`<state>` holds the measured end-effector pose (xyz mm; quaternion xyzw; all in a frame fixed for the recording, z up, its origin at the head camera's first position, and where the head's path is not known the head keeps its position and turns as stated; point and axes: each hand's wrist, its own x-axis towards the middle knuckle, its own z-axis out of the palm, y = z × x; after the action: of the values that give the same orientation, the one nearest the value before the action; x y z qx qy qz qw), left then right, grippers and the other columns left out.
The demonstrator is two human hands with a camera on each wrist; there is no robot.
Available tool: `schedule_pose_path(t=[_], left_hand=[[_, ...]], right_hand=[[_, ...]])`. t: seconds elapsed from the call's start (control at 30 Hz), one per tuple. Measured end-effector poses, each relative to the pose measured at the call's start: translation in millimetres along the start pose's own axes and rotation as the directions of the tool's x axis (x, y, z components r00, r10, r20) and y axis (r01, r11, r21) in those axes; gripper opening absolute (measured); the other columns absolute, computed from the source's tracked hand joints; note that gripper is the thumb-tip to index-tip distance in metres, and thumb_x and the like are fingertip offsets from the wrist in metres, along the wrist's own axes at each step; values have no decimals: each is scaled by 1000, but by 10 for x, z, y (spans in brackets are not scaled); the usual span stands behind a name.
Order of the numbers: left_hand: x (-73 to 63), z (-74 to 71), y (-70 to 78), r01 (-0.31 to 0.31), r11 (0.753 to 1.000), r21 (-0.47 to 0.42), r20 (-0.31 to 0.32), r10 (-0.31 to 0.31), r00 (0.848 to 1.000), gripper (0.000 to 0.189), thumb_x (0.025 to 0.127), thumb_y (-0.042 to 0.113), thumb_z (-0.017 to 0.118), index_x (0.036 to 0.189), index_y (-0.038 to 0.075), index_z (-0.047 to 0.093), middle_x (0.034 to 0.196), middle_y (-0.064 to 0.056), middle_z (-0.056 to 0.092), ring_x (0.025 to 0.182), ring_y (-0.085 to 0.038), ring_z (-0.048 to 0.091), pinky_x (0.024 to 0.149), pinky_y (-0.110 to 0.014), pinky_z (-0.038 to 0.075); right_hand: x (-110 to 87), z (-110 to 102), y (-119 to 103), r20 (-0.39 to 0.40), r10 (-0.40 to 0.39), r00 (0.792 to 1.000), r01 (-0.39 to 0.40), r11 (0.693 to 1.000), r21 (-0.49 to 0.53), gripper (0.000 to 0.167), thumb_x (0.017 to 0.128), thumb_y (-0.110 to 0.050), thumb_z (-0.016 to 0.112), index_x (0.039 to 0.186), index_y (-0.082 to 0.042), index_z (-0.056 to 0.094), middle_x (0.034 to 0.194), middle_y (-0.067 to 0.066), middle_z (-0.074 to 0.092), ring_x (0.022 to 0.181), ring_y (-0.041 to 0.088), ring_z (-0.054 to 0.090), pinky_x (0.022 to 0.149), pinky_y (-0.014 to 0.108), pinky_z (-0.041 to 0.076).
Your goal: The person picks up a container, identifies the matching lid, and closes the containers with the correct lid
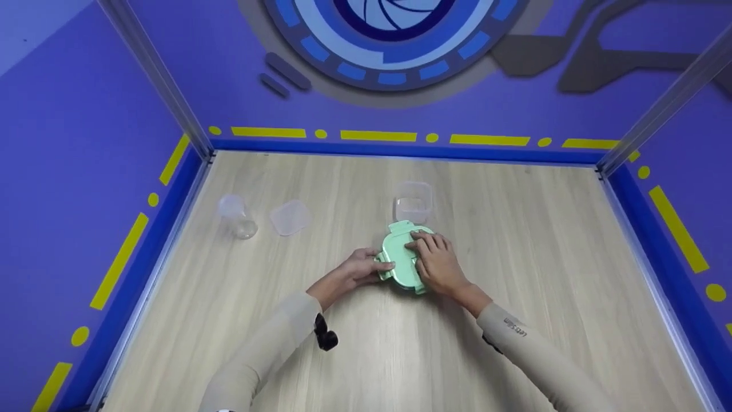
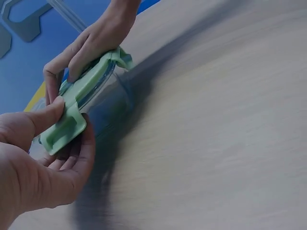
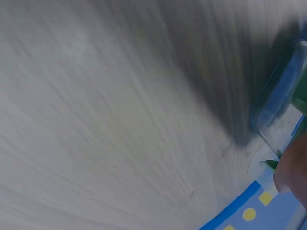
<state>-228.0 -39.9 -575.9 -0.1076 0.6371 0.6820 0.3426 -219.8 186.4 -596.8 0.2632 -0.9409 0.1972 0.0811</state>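
Observation:
A glass food container with a light green clip lid [image 1: 400,257] is between both hands, its side clips swung out. In the left wrist view its clear glass body [image 2: 112,103] shows below the lid, tilted in that picture. My left hand [image 1: 357,267] pinches the lid's left edge, thumb on top and fingers beneath the clip flap [image 2: 67,127]. The right hand [image 1: 440,263] lies over the right part of the lid with bent fingers gripping there. Only part of a right-hand finger [image 3: 293,167] and a strip of the container show in the right wrist view.
Just beyond the container stands a clear plastic box [image 1: 424,197]. Farther left lie a translucent square lid [image 1: 290,217] and a clear cup-like vessel [image 1: 233,210]. Blue panels [image 1: 354,123] wall the table [image 1: 543,246] at the back and sides.

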Motion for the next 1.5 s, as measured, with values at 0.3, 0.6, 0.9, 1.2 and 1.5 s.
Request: schedule_pose_path(t=[0.3, 0.6, 0.9, 1.2, 1.5], left_hand=[[-101, -101, -140, -36, 995, -96, 75, 43, 996, 44, 99, 4, 64, 140, -6, 51, 123, -12, 70, 103, -14, 70, 107, -41, 52], [-138, -143, -58, -139, 974, 177, 82, 126, 989, 56, 90, -1, 74, 139, -5, 48, 123, -17, 68, 100, -21, 71, 99, -42, 58], [-162, -95, 120, -364, 712, 600, 117, 372, 921, 112, 74, 13, 92, 161, 4, 23, 160, -23, 40, 151, -37, 35, 126, -49, 27], [-250, 11, 264, -167, 714, 680, 11, 217, 976, 65, 91, 18, 69, 145, -7, 42, 139, -20, 51, 125, -28, 50, 109, -40, 44], [-68, 150, 480, -73, 485, 872, -156, 415, 896, 41, 94, 27, 72, 70, 13, 42, 64, 5, 36, 57, -11, 37, 49, -23, 28]], right_hand=[[-73, 52, 50, -52, -37, 998, 39, 999, 26, 31, 103, -15, 44, 131, -15, 58, 146, 14, 52, 127, 37, 48, 108, 60, 33], [-97, -35, 12, -77, -70, 995, 72, 997, 25, 29, 102, -21, 60, 130, -24, 67, 146, 13, 57, 135, 41, 47, 105, 63, 33], [-53, -65, -220, -114, 70, 991, -72, 997, -8, 28, 101, -10, 61, 127, -14, 68, 136, 15, 60, 127, 39, 54, 105, 60, 45], [-27, 123, -295, -225, 40, 974, -41, 999, -1, 28, 94, 2, 53, 118, -4, 65, 131, 19, 65, 131, 42, 56, 112, 61, 40], [-11, 142, -209, -198, 42, 979, -44, 999, -4, 26, 101, -11, 53, 122, -18, 67, 138, 8, 65, 139, 43, 48, 108, 75, 30]])
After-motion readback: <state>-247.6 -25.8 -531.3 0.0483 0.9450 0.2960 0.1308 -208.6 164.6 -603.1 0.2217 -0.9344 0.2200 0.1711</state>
